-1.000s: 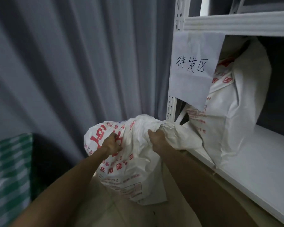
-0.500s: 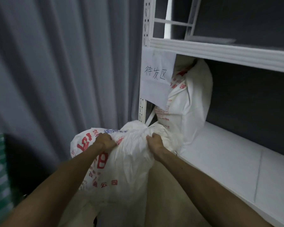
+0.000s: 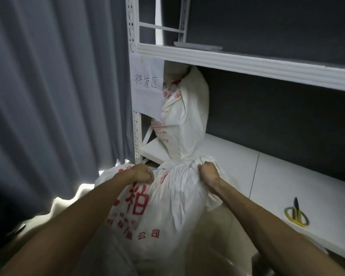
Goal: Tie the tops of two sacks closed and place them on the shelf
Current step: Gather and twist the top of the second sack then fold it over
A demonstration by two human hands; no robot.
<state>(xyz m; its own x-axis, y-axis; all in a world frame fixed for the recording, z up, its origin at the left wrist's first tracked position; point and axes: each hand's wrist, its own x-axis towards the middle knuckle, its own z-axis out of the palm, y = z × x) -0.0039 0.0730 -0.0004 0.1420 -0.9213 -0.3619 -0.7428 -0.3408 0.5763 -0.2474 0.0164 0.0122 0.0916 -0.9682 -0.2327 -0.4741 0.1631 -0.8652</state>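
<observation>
A white sack with red print [image 3: 167,208] hangs in front of the white shelf board [image 3: 237,166], its top just at the board's front edge. My left hand [image 3: 139,173] grips the sack's left upper side. My right hand [image 3: 208,173] grips its gathered top at the right. A second white sack with red print [image 3: 187,116] stands upright on the shelf board at the far left, against the post.
A paper label with handwriting [image 3: 146,84] hangs from the upper shelf rail [image 3: 247,62]. A yellow ring and a dark pen [image 3: 296,214] lie on the board at the right. Grey curtains [image 3: 58,86] hang at the left.
Both hands have lifted the sack up and to the right, toward the shelf board's front edge. My view has swung right, and the yellow ring and pen have come into sight.
</observation>
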